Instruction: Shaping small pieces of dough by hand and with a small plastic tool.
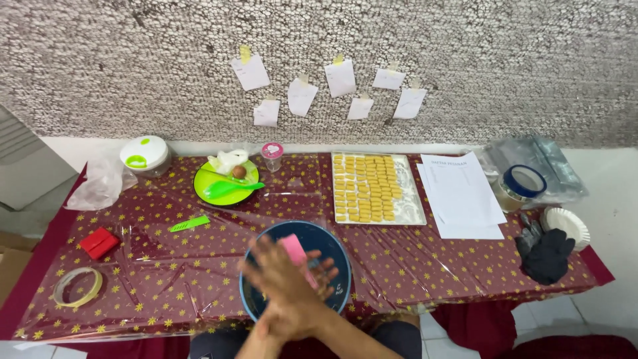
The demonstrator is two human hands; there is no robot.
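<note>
Both my hands meet over a dark blue round bowl [334, 244] at the table's near edge, and they are blurred by motion. My right hand [276, 282] lies on top with its fingers spread toward the upper left. Under it, my left hand [324, 272] shows only its fingertips at the right. A flat pink scraper [294, 250] sticks up between the two hands, against the left fingers. The blur hides how firmly either hand grips it.
A white tray [415, 209] of small yellow pieces sits behind the bowl. Also on the red starred tablecloth [166, 266]: a green plate [209, 193] with a green spoon, a green knife [189, 223], a red box [99, 242], a tape roll [77, 286], papers [465, 193] and black gloves [546, 256].
</note>
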